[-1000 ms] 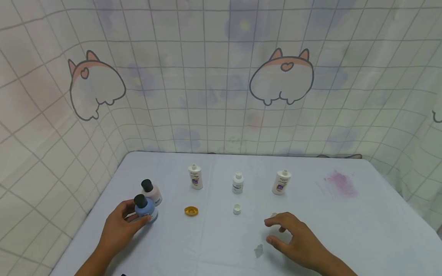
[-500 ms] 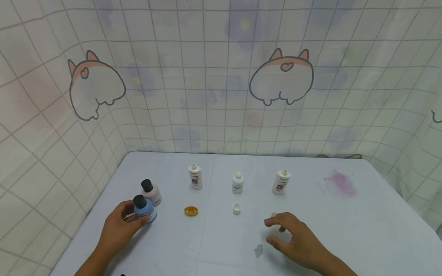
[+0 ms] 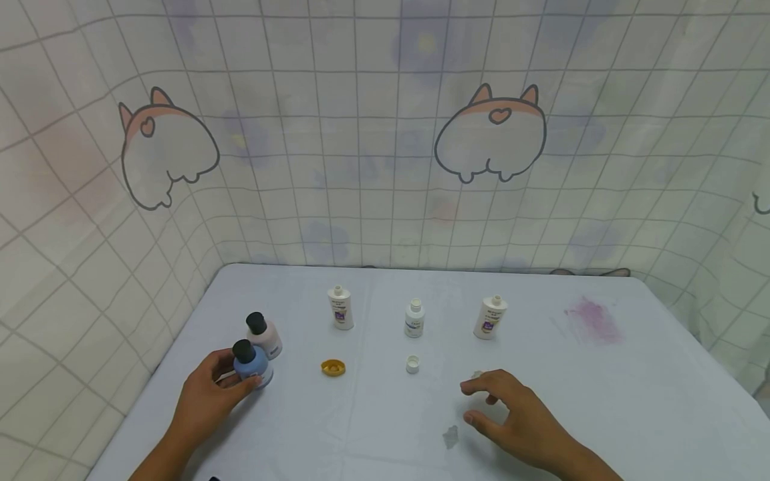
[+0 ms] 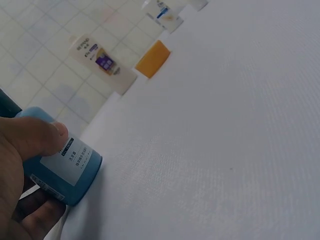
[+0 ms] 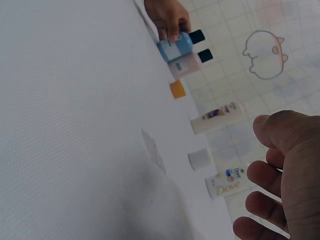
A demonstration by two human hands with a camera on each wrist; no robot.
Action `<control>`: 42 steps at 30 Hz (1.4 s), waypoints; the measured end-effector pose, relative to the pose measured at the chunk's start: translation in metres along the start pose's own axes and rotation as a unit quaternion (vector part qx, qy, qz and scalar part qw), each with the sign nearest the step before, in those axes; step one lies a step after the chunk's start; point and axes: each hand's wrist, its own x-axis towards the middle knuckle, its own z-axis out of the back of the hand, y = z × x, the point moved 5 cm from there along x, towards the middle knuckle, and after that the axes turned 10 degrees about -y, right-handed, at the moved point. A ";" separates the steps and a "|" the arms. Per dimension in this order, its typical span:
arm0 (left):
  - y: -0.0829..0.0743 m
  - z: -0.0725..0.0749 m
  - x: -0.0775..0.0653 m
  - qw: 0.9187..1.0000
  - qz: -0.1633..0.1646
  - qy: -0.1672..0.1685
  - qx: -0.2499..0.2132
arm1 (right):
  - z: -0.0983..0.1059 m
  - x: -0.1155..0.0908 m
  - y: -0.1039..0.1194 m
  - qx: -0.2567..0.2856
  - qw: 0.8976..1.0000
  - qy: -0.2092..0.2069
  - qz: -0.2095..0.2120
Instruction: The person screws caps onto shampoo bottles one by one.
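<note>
The left hand grips a blue bottle at the left side of the desk, thumb across the label on the near side, and the rest of its fingers behind the body. The right hand holds nothing; its fingers are loosely bent and spread, the thumb apart from them, above the desk's right half. The blue bottle wears a black cap and leans slightly in the head view; whether its base rests fully on the desk is hard to tell. Just behind it is a pink bottle, also black-capped; whether the two touch is unclear. Right of these lies an orange cap, and farther right a white cap. Beyond them three white bottles with bare necks stand in a spaced row: the left bottle behind the orange cap, the middle bottle, marked "Dove", behind the white cap, and the right bottle beyond the right hand. A grey patch marks the desk near the right thumb, and a pink stain its far right. A checked curtain with cartoon animals hangs behind.
</note>
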 end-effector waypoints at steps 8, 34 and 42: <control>-0.003 0.002 0.001 1.000 -0.011 -0.003 0.015 | -0.001 0.000 -0.001 -0.004 1.000 0.004 -0.010; -0.030 0.025 0.004 0.996 -0.091 -0.019 -0.006 | -0.004 0.003 -0.001 0.011 1.000 0.013 -0.007; -0.036 0.028 0.006 0.995 -0.092 -0.038 0.001 | -0.004 0.002 -0.001 0.015 1.000 0.014 -0.009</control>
